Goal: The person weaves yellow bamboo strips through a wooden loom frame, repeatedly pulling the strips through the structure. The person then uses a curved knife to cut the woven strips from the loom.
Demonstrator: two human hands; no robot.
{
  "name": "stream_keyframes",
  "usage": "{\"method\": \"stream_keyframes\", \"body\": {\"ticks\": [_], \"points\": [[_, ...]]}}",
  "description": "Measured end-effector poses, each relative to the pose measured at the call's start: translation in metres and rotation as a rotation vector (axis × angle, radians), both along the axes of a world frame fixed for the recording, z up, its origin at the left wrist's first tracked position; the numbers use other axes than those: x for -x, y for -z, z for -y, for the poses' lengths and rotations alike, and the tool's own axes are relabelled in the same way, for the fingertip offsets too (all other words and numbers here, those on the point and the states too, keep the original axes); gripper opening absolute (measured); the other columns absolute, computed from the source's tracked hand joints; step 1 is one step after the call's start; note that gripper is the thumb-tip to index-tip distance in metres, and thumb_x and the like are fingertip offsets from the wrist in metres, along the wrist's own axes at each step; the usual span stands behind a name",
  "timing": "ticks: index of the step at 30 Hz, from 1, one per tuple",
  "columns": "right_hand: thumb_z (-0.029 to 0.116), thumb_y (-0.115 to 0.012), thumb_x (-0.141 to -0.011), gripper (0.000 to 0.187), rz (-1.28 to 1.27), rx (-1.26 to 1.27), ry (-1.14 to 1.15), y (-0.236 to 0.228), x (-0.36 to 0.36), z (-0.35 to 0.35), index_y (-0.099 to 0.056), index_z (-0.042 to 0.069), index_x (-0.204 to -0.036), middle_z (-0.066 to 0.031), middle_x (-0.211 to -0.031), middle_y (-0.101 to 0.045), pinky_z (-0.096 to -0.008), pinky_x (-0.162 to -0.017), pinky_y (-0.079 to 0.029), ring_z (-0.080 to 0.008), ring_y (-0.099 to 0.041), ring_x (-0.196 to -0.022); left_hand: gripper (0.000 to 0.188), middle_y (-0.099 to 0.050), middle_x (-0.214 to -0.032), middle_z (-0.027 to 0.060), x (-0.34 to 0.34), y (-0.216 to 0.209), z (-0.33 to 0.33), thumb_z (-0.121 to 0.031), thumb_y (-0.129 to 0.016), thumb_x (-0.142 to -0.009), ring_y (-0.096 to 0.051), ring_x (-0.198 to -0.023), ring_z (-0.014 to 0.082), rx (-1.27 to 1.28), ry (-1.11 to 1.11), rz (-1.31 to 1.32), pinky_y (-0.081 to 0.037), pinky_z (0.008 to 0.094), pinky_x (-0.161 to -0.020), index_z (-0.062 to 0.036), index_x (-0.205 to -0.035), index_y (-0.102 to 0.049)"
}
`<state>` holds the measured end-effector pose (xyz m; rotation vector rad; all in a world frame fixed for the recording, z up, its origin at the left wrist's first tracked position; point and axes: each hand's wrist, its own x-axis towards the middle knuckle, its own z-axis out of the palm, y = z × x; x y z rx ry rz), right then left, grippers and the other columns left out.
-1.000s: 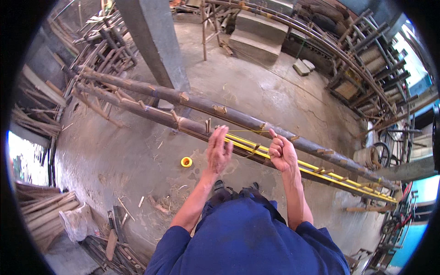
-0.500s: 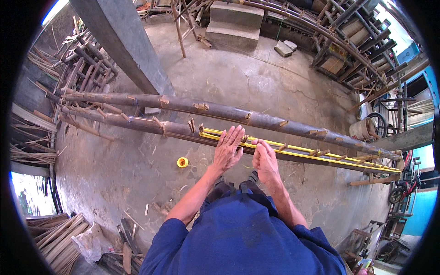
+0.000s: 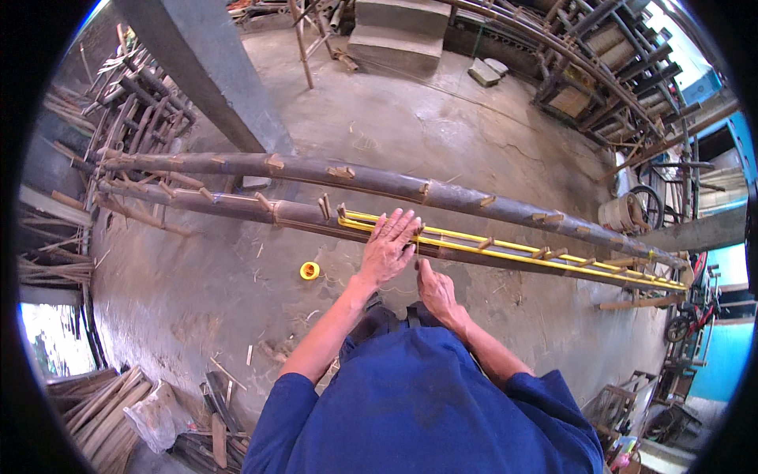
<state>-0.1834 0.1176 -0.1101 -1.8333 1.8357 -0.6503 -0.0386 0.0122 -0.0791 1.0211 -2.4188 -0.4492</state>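
Note:
A long dark bamboo pole with short wooden pegs crosses in front of me. Stretched yellow strands run along it, looped around a peg on the left and reaching to the far right end. My left hand lies over the strands with its fingers stretched out, pressing near a peg. Just below the pole, closer to my body, my right hand is closed in a pinch. A thin yellowish string seems to run from the strands down to its fingertips. On the floor to the left sits a yellow spool.
A second pegged bamboo pole runs parallel behind the first. Beyond it stand a concrete pillar and concrete steps. Bamboo pieces and a plastic bag lie at lower left; a bucket is at right.
My right hand has come down from the strands toward my body and slightly left. My left hand stays on the strands. The whole view has shifted a little.

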Motion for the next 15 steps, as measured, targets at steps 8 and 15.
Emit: {"method": "stream_keyframes", "body": {"ticks": [8,15], "points": [[0.012,-0.054,-0.088,0.025,-0.089,0.127,-0.089,-0.05,0.03,-0.009,-0.057,0.003,-0.112,-0.0163,-0.096,-0.062,-0.0418,-0.082,-0.048,-0.0334,-0.06,-0.093,0.045,-0.049,-0.136,0.0159,-0.006,-0.016,-0.023,-0.01,-0.058,-0.085,-0.045,-0.128,0.028,-0.039,-0.188,-0.423,-0.034,0.0407,-0.107,-0.0049,-0.13,-0.052],[0.017,-0.061,-0.086,0.018,-0.245,0.05,-0.088,-0.133,0.153,0.003,-0.061,0.002,-0.097,-0.0145,-0.093,-0.061,-0.0431,-0.082,-0.048,-0.0324,-0.06,-0.092,0.025,-0.068,-0.1,0.0102,0.03,0.0,-0.079,-0.014,-0.06,-0.089,-0.066,-0.087,0.0189,-0.71,-0.222,-0.611,-0.052,0.0308,-0.081,-0.0013,-0.11,-0.064]]}}
